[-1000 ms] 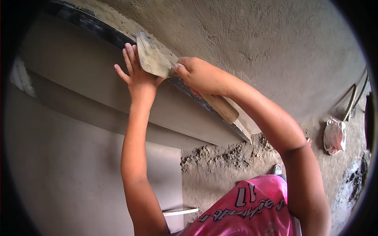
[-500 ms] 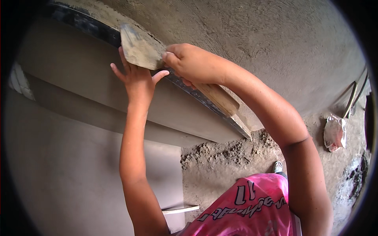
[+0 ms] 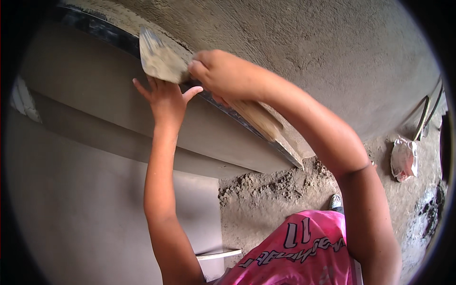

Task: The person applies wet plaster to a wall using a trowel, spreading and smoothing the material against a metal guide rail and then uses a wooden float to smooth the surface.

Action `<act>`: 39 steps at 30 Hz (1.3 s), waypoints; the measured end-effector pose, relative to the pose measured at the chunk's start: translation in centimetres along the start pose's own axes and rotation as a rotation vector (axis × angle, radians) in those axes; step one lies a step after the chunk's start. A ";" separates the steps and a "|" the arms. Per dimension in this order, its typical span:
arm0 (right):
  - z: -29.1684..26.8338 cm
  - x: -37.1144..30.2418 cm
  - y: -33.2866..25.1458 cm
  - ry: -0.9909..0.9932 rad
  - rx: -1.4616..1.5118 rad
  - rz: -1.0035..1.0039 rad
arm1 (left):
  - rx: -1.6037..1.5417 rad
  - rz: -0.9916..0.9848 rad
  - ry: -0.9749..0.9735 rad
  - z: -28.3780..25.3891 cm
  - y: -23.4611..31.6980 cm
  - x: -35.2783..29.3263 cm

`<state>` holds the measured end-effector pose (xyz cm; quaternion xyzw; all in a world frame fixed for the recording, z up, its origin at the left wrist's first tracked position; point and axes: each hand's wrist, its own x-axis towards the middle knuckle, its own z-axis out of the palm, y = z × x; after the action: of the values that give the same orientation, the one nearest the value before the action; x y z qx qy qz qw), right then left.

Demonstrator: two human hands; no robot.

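Observation:
My right hand [image 3: 221,76] is wrapped round a trowel, with its wooden handle [image 3: 259,118] running back under my wrist. The pointed blade [image 3: 164,59], smeared with grey mortar, lies over the wall's edge. Along that edge runs a dark straightedge [image 3: 104,29], mortar-stained, with a band of wet mortar [image 3: 137,21] beside it. My left hand [image 3: 167,102] is spread against the face below the straightedge, thumb and little finger apart. The trowel blade hides the tips of its middle fingers.
Rough plastered wall [image 3: 313,42] spans the upper right. A smooth grey wall face [image 3: 95,190] lies at the left. Crumbled mortar [image 3: 266,185] is heaped on the floor at the wall's foot. A crumpled bag [image 3: 404,159] sits at the right, near a thin pole [image 3: 422,118].
The trowel and my right hand have shifted slightly left along the edge, and the blade has tilted. It now covers more of my left fingers. My left hand has stayed in place.

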<state>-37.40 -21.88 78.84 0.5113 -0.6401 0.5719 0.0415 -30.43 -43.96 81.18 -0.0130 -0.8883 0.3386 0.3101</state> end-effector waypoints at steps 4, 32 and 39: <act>0.2 -0.2 1.3 -0.020 0.124 0.097 | 0.019 0.027 0.151 -0.3 0.2 0.0; 3.1 -11.1 3.0 -0.064 0.313 0.514 | -0.006 0.002 0.208 0.2 0.6 0.1; 3.6 -10.4 6.0 -0.122 0.299 0.521 | -0.055 0.011 0.231 0.3 0.6 0.6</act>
<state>-34.71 -19.41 66.83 0.3636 -0.6597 0.6194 -0.2210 -31.13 -43.54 80.99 -0.0655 -0.8554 0.3122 0.4081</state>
